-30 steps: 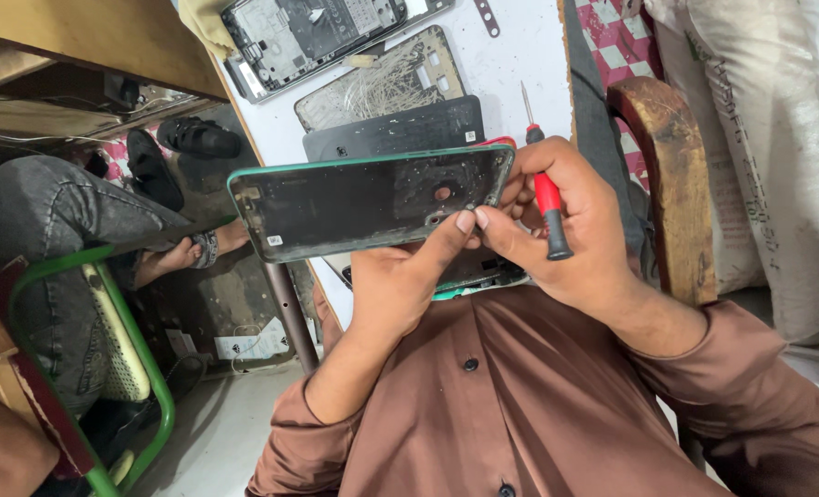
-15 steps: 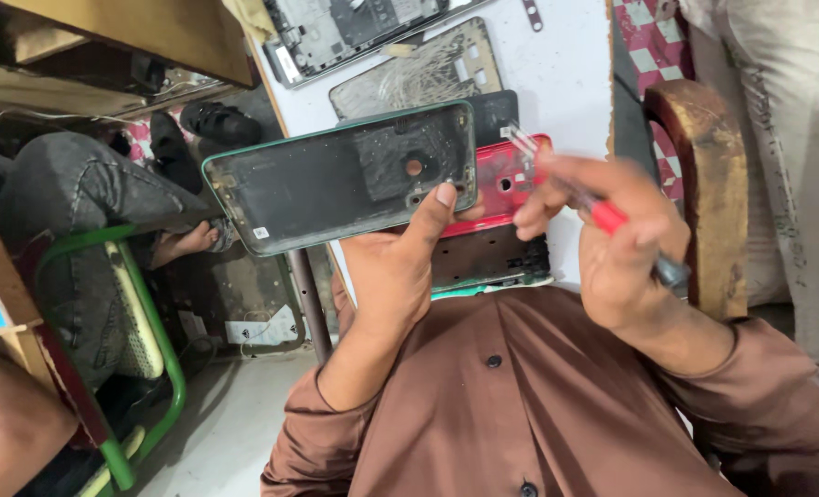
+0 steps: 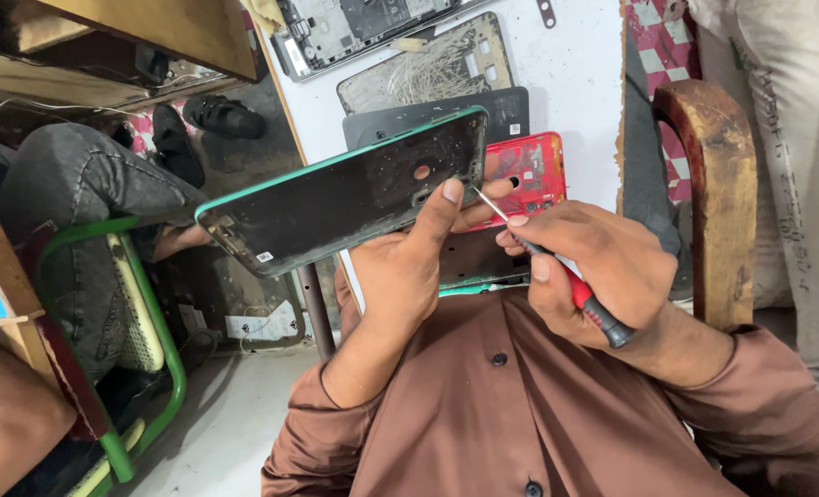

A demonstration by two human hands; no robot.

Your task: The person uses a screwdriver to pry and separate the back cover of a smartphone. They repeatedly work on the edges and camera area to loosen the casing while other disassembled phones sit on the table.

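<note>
At the centre of the frame the left hand (image 3: 409,276) grips a green-edged phone back cover (image 3: 345,198), dark inner side facing the camera, tilted so its left end drops lower. The thumb presses on the inner face near the round camera cut-out at the cover's right end, with the other fingers behind it. The right hand (image 3: 603,271), centre right, is closed around a small screwdriver (image 3: 557,271) with a red and black handle; its thin shaft points up and to the left, and the tip sits at or just beside the cover's right edge, near that thumb. Whether the tip actually touches the cover cannot be told.

To do this well, the cover probably needs steady support right beside the spot being worked, which the thumb already gives. The tool is best kept at a shallow angle with light pressure, since a thin plastic shell is likely to flex or crack, and a slip would send the tip toward the thumb. A grip closer to the shaft would give finer control.

Behind the hands, on the white bench (image 3: 575,74), lie a red phone frame (image 3: 534,175), a black panel (image 3: 428,115), a scratched grey panel (image 3: 428,69) and, at the top edge, an opened phone body (image 3: 354,23). A wooden chair arm (image 3: 713,184) stands at the right; at the left, another person's knee in grey trousers (image 3: 69,184).
</note>
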